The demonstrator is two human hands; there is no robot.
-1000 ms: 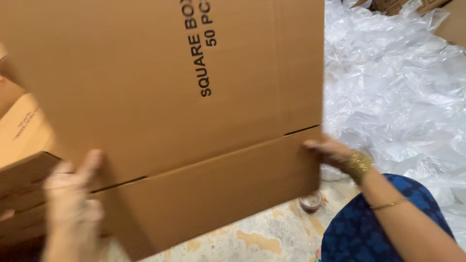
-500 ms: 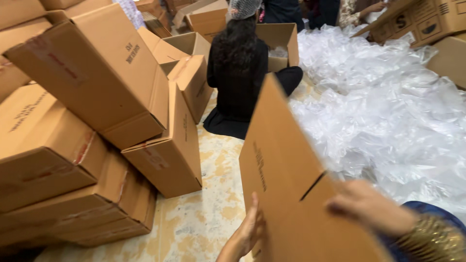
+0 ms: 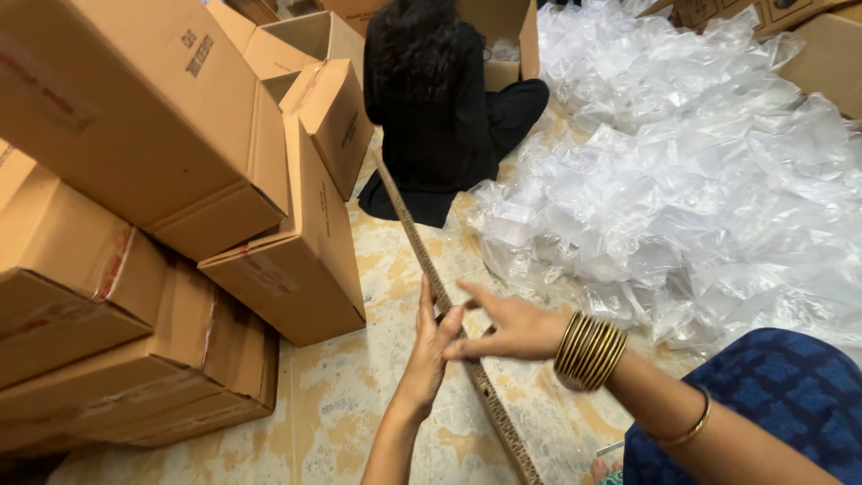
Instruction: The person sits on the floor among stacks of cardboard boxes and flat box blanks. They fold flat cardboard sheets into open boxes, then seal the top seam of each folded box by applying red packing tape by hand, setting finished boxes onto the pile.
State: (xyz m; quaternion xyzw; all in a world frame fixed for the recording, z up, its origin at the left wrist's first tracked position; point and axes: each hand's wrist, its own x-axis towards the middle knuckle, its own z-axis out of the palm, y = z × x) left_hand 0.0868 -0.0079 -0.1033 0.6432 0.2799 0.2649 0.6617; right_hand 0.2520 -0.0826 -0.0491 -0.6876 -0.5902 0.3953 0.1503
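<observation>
Head view, looking down at a flattened cardboard sheet seen dead edge-on; runs as a thin brown strip from near the seated person at the far end down to the bottom of the frame, standing upright on the mottled floor. Left hand pressed flat against the left face of the sheet, fingers straight and together, pointing up along it; right hand just on the other side, fingers spread loosely and reaching over the top edge, stack of gold bangles on that wrist; not really pinching, more sandwiching the card between two palms.

Best guess for doing this bit well: keep both palms level with each other on opposite faces so the sheet stays vertical and doesn't flop; get a proper thumb-and-finger grip on the edge before moving it, since open palms alone look slippery.

About the sheet itself: plain brown corrugated, fluting visible along the lower edge, thin and long, probably bendy.

Left of the sheet, a leaning pile of closed cardboard boxes, some taped; right of it, a big heap of clear plastic bags; blue patterned clothing at the bottom right corner.
</observation>
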